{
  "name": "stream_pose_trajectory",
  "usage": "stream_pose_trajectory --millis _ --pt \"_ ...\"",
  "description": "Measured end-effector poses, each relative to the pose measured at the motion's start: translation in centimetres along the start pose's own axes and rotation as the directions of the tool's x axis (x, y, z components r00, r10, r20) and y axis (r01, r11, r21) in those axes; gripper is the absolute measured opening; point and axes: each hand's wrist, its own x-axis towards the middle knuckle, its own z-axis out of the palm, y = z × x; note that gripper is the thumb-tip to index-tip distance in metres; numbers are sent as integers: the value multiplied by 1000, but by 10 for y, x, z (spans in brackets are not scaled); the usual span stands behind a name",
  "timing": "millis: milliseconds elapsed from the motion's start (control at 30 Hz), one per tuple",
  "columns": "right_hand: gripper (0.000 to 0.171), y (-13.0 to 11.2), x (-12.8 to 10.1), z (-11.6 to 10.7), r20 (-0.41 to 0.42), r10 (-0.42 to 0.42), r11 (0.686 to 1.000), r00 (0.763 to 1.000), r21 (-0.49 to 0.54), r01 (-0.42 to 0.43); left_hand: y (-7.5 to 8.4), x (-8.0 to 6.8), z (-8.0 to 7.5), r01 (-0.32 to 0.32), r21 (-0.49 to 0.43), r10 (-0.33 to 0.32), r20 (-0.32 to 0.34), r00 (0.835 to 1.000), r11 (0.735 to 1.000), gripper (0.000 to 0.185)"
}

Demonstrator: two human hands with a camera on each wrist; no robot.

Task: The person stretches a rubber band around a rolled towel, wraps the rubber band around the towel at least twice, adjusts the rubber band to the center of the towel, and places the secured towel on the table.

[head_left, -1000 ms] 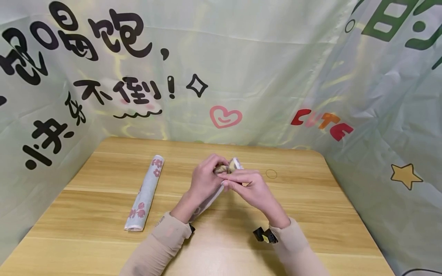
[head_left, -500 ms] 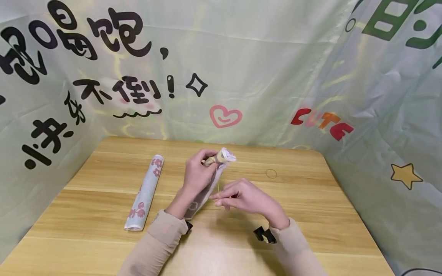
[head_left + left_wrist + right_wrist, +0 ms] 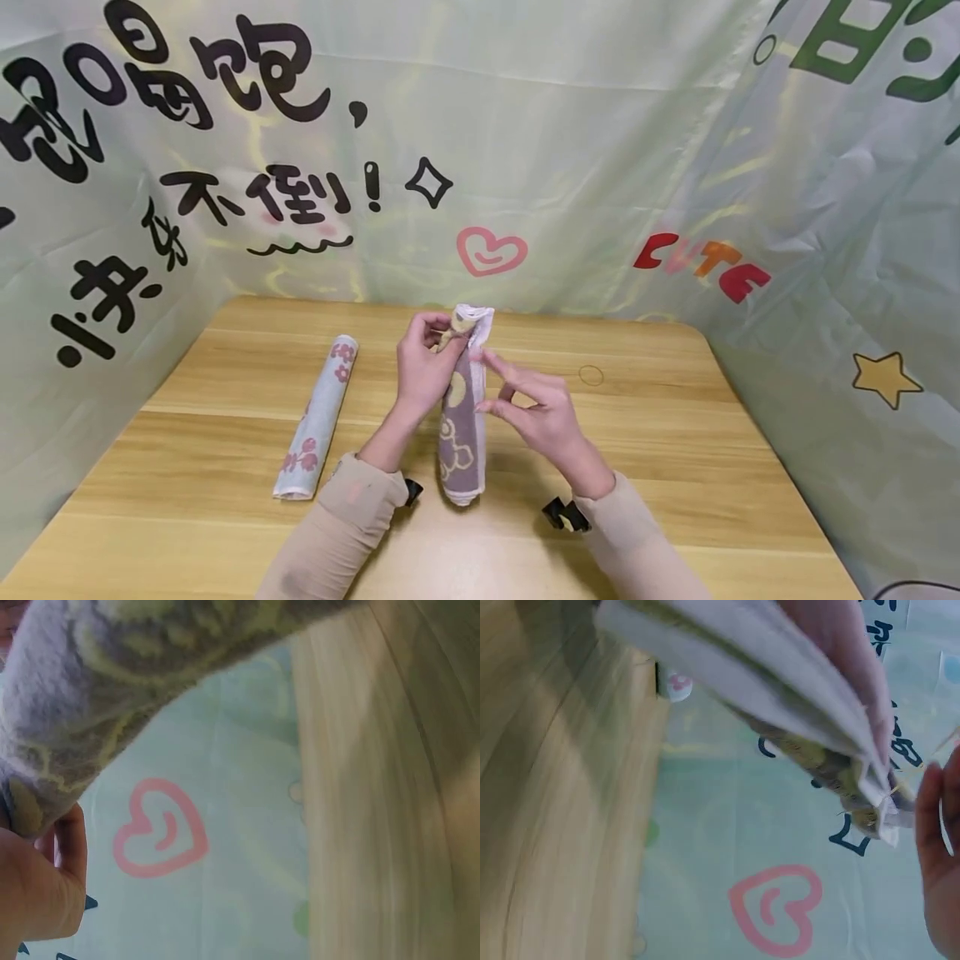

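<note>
A rolled grey-purple towel [image 3: 461, 433] with pale flower shapes stands upright on the wooden table [image 3: 675, 467]. My left hand [image 3: 438, 333] grips it near the top, fingers curled round the roll. My right hand [image 3: 487, 383] is just to its right, index finger against the upper part. In the right wrist view a thin yellow band [image 3: 930, 757] runs from the towel's top end [image 3: 870, 802] toward my right fingers [image 3: 937, 847]. In the left wrist view the towel [image 3: 112, 675] fills the upper left, above my left fingers [image 3: 45, 892].
A second rolled towel [image 3: 315, 417], pale blue with pink flowers, lies flat on the table's left part. A small thin ring [image 3: 590, 376] lies right of my hands. Printed green curtains [image 3: 600, 150] close the table in at the back and both sides.
The towel has been tipped from lying slanted to standing upright. My right hand pulled the thin band down and away, then came back up beside the towel's top.
</note>
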Motion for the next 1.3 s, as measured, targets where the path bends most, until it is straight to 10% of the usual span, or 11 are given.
stream_pose_trajectory --millis 100,300,500,767,1000,1167,1300 --pt "59 5 0 -7 -91 -119 969 989 -227 96 7 -4 5 9 -26 -7 65 998 1000 27" --pt "77 13 -1 -18 -89 -306 775 948 -602 193 17 -11 12 -1 -23 6 181 983 1000 25" --pt "99 14 -1 -6 39 -298 789 954 -552 269 10 -9 7 16 -31 -14 79 997 999 25" --pt "84 10 -4 8 194 -260 824 946 -466 322 1 0 -1 10 -41 -14 -91 996 999 26" --pt "112 11 -14 16 33 122 966 992 -233 -111 5 2 0 18 -129 -42 -186 982 992 26" --pt "116 9 -16 15 18 370 927 929 51 -371 10 1 1 -17 -176 -20 -207 978 984 26" --pt "94 12 -16 11 42 489 818 871 324 -475 10 -1 1 -58 -191 25 -171 985 980 27"
